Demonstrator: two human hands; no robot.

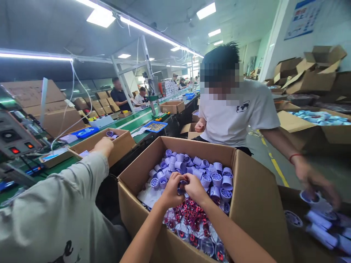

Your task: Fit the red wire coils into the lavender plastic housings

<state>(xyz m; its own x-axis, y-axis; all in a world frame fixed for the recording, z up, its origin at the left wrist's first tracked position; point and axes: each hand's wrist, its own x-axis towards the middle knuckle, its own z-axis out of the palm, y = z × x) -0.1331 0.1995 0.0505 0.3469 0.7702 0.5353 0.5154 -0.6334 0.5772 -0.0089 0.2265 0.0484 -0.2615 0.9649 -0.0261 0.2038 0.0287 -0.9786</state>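
both hands [183,188] pinch a small part [181,186] above the box [246,204].

I'm on a factory assembly floor: a long green conveyor line [137,120], stacked cardboard boxes [309,73], workers [120,95] under strip lights [148,31].

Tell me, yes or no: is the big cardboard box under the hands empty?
No. The cardboard box holds many pale purple plastic cylinders and red copper coils beneath both hands.

Both forearms bare, no sleeves, gloves or rings visible.
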